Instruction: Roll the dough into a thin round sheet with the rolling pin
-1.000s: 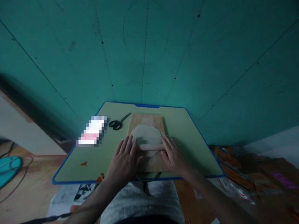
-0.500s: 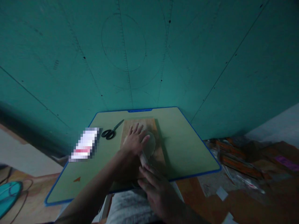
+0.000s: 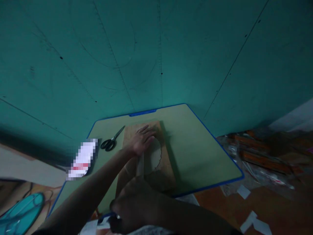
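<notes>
Fingers extended, our left hand (image 3: pixel 141 142) meets the pale cylindrical rolling pin (image 3: pixel 140 167); our right hand (image 3: pixel 134 199) hides its grip. Rolling flat white dough (image 3: pixel 154 156) seems the step, needing even pressure next.

One head-worn camera looks forward and down, near the table (image 3: pixel 200 153), which sits lower centre. The teal wall (image 3: pixel 195 49) fills the upper frame.
</notes>
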`<state>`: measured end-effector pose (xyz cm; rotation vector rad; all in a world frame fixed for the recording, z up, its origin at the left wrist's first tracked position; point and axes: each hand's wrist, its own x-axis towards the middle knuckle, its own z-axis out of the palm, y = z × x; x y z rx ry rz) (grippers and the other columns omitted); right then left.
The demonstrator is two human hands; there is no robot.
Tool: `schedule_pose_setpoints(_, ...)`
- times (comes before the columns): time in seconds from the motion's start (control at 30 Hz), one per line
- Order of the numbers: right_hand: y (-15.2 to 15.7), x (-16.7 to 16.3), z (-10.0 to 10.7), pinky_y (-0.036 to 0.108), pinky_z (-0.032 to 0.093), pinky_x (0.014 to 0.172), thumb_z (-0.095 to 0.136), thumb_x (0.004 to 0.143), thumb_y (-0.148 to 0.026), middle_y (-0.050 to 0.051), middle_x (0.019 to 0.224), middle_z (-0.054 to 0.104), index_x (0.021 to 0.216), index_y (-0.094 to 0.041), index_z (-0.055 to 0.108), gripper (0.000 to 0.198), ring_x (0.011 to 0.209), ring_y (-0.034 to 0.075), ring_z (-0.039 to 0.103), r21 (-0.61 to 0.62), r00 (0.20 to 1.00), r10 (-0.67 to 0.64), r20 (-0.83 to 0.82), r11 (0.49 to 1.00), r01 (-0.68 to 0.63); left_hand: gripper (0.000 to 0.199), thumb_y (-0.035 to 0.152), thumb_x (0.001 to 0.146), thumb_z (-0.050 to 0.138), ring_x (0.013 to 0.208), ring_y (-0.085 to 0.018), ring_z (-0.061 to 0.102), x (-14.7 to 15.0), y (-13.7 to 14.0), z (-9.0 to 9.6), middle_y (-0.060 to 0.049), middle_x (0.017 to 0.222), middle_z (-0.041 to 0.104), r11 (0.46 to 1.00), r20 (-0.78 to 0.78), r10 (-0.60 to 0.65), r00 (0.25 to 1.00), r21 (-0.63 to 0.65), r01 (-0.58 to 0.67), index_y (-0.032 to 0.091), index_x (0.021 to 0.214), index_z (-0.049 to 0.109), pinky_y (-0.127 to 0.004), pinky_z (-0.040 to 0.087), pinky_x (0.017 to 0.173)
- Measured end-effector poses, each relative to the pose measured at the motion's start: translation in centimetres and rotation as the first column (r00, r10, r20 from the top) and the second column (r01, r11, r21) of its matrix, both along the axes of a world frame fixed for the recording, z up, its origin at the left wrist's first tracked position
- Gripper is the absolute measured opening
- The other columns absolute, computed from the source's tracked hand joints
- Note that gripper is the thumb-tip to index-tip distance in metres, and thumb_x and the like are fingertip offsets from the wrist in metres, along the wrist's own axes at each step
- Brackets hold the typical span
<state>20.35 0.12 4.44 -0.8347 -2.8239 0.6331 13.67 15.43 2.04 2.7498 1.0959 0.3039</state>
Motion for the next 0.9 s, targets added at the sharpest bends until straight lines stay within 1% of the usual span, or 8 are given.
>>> schedule_pose_setpoints(0.13,-0.5,1.0,-0.7,0.033,0.046,0.053,0.061,0.085,-0.041,0.005,0.067,0.073,0.076,-0.018,0.072,0.027,0.058,0.021,0.066,0.035,0.998,-0.003,-0.055,0.999,0.005,0.045,0.035,0.103,0.030,0.146,-0.024,0.036,1.5,-0.6,0.6,-0.005,0.142,0.059,0.998,0.043,0.049,0.998,-0.045,-0.047,0.021,0.133,0.061,-0.049,0.034,0.119)
schedule_pose_setpoints(0.23,-1.1,1.8,-2.9,0.031,0.042,0.054,0.059,0.084,-0.042,0.002,0.063,0.070,0.075,-0.019,0.070,0.026,0.058,0.018,0.061,0.101,0.974,0.021,-0.226,0.995,0.002,0.047,0.037,0.104,0.027,0.145,-0.023,0.037,2.8,-1.0,1.1,-0.004,0.143,0.059,0.994,0.057,0.075,0.996,-0.084,-0.070,0.021,0.133,0.060,-0.048,0.033,0.118)
schedule_pose_setpoints(0.37,-2.5,2.2,-6.1,0.034,0.039,0.062,0.054,0.086,-0.050,-0.001,0.050,0.060,0.066,-0.022,0.061,0.036,0.058,0.017,0.053,0.201,0.901,-0.020,-0.433,0.972,0.119,0.049,0.037,0.105,0.024,0.144,-0.022,0.040,4.4,-1.3,1.3,-0.005,0.140,0.061,0.985,0.053,0.150,0.987,-0.090,-0.145,0.020,0.133,0.060,-0.046,0.034,0.117)
schedule_pose_setpoints(0.6,-4.7,2.0,-9.2,0.033,0.039,0.067,0.062,0.085,-0.044,-0.004,0.042,0.046,0.056,-0.022,0.052,0.038,0.056,0.015,0.042,0.166,0.820,-0.117,-0.560,0.954,0.249,0.047,0.037,0.106,0.024,0.129,-0.023,0.055,7.2,-1.3,1.3,-0.009,0.126,0.068,0.960,0.065,0.273,0.960,-0.077,-0.268,0.017,0.120,0.064,-0.042,0.040,0.111)
schedule_pose_setpoints(0.7,-5.8,2.3,-9.8,0.034,0.044,0.078,0.062,0.084,-0.034,-0.005,0.045,0.043,0.052,-0.022,0.047,0.038,0.058,0.014,0.043,0.136,0.720,-0.215,-0.660,0.908,0.396,0.043,0.038,0.106,0.027,0.135,-0.024,0.049,8.4,-1.8,1.7,-0.009,0.129,0.066,0.944,0.043,0.322,0.946,-0.086,-0.318,0.019,0.122,0.062,-0.049,0.032,0.116)
schedule_pose_setpoints(0.8,-6.7,3.7,-9.7,0.033,0.046,0.080,0.059,0.080,-0.026,-0.002,0.058,0.052,0.053,-0.021,0.048,0.030,0.065,0.014,0.049,0.040,0.540,-0.307,-0.784,0.843,0.537,0.041,0.043,0.105,0.030,0.141,-0.025,0.041,9.5,-2.2,1.7,-0.007,0.134,0.064,0.938,0.030,0.341,0.940,-0.073,-0.338,0.022,0.124,0.060,-0.059,0.021,0.119)
schedule_pose_setpoints(0.87,-6.8,4.9,-9.0,0.031,0.046,0.074,0.056,0.078,-0.023,0.002,0.068,0.059,0.055,-0.021,0.049,0.024,0.071,0.015,0.054,-0.016,0.496,-0.361,-0.790,0.821,0.571,0.043,0.047,0.105,0.030,0.139,-0.026,0.044,10.1,-2.3,1.4,-0.008,0.131,0.066,0.949,0.026,0.313,0.949,-0.057,-0.312,0.023,0.121,0.061,-0.061,0.020,0.119)
schedule_pose_setpoints(0.9,-6.6,5.4,-8.5,0.030,0.046,0.071,0.054,0.078,-0.022,0.002,0.069,0.060,0.056,-0.021,0.050,0.022,0.071,0.015,0.054,-0.006,0.518,-0.355,-0.778,0.829,0.559,0.044,0.048,0.104,0.029,0.137,-0.027,0.046,10.2,-2.2,1.1,-0.008,0.128,0.067,0.955,0.021,0.293,0.956,-0.044,-0.292,0.023,0.119,0.063,-0.062,0.021,0.118)
